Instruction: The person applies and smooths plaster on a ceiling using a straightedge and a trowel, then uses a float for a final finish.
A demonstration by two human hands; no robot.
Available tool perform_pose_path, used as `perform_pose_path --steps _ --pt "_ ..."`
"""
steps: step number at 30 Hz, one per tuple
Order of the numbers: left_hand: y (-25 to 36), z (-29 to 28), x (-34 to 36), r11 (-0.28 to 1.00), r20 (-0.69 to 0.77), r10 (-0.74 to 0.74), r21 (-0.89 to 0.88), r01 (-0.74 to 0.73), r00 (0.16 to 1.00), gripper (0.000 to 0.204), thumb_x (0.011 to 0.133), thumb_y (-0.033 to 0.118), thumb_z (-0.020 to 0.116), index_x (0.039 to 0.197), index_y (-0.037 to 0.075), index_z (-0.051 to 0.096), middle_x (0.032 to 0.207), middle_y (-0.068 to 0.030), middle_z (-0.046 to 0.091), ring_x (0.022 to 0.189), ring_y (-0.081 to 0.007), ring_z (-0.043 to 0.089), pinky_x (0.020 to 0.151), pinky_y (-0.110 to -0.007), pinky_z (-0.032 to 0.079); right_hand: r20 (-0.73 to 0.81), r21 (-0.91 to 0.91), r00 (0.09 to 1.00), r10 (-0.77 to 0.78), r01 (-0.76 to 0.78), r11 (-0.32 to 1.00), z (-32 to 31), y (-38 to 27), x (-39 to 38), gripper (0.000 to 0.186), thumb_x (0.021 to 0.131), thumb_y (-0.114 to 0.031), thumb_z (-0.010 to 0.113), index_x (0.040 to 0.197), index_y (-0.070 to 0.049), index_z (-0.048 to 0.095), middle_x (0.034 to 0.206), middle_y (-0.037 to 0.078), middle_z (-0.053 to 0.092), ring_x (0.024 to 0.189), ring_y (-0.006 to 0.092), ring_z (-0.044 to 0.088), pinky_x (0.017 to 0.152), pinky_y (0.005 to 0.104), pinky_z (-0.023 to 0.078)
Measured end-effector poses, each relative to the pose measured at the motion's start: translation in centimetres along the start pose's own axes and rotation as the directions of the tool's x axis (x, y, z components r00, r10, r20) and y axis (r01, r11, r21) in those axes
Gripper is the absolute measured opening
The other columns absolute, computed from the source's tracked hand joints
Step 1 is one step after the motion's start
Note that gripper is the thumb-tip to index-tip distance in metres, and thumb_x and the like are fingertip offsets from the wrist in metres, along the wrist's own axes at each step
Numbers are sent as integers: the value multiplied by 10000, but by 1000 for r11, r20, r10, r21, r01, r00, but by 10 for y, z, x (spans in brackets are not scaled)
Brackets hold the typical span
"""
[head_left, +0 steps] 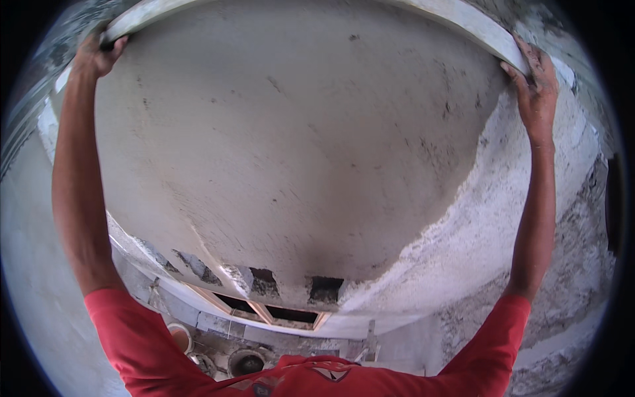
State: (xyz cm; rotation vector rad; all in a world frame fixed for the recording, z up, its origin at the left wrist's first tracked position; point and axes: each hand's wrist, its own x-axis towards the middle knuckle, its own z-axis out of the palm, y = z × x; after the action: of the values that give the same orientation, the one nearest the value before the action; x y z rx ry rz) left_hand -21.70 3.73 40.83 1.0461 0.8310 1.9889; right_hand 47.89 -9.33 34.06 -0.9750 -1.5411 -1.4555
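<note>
Two grips up high: the left hand (94,59) at ten o'clock and right hand (540,92) at two clamp fingers round a pale bar (473,25) leaving view at twelve, which could gouge the grey wall (297,132) if either slips.

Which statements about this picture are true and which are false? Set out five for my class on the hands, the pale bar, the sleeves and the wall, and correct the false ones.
1. The left hand grips the pale bar near one end. True.
2. The right hand is away from the bar. False: it grips the bar near the other end.
3. Dark recesses show low in the plastered wall. True.
4. The red sleeves reach the wrists. False: both forearms are bare.
5. A round bucket shows near the picture's lower edge. True.
</note>
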Motion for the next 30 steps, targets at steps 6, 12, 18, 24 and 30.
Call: perform_pose_path --steps 6,12,18,24,30 --pt "-73 -33 -61 993 -21 -39 115 41 999 333 956 283 570 1132 3 530 1027 -157 597 765 -265 642 567 -255 588 31 -33 998 -56 57 998 -11 -20 -81 622 701 -163 814 1281 -277 619 1112 108 650 973 242 634 879 382 537" --pt "-179 -61 -134 993 26 -21 117 18 999 413 1004 317 452 1256 -8 416 1069 -177 581 878 -271 660 721 -319 625 67 19 997 25 -26 999 -7 -51 -188 674 678 -144 814 1288 -327 593 1092 35 611 999 208 547 919 384 426" --pt "-274 -98 -201 1000 176 -23 3 23 984 508 1001 349 458 1246 -88 374 1086 -188 577 904 -274 675 743 -352 634 113 176 993 31 -51 983 -16 -77 -276 569 737 -98 741 1255 -293 610 1114 67 549 1069 276 493 926 479 352" --pt "-351 -119 -244 942 -10 -306 -145 302 952 356 965 299 521 1157 -2 522 1068 -129 636 864 -229 683 597 -342 620 368 213 921 131 -221 952 -41 -99 -371 521 676 -35 734 1162 -213 671 1135 128 521 1098 349 483 916 518 341" --pt "-364 -135 -286 936 -27 -295 -209 283 955 315 945 263 536 1175 49 556 1117 -93 643 933 -227 670 659 -352 603 356 282 927 114 -223 933 -68 -113 -375 472 661 -21 735 1099 -187 686 1112 128 519 1055 346 501 893 519 362"
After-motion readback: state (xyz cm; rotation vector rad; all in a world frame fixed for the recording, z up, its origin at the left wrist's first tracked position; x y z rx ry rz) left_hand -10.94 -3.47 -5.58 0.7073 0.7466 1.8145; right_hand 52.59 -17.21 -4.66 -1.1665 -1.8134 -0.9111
